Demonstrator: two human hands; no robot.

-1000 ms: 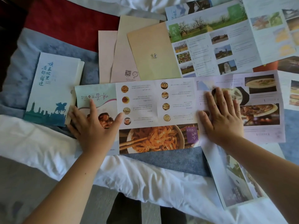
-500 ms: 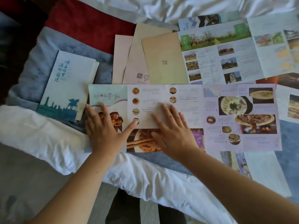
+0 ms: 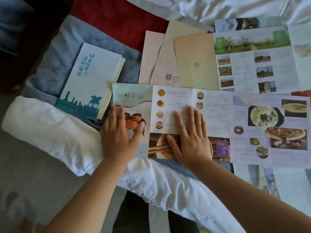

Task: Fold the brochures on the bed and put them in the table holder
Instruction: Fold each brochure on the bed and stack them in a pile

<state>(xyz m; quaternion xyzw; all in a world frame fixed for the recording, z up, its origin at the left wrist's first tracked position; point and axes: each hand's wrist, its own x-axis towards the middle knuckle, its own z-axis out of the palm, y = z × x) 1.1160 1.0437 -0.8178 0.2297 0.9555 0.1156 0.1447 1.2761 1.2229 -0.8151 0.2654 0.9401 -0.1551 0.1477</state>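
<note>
Food brochure [image 3: 218, 118] lies unfolded on bed [image 3: 218, 7]. Right hand [image 3: 190, 138] has slid from right panel to middle, flat, fingers spread; left hand [image 3: 117, 133] flat on cover panel. Smoothing; fold not begun.

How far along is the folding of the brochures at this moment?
Early stage. Possibly done: one folded white brochure with a teal skyline lies at the left. In hand: the left hand and right hand press flat on the long food-photo brochure, which lies unfolded. Left: the tree-landscape brochure and others lie open; no table holder is in view.
</note>
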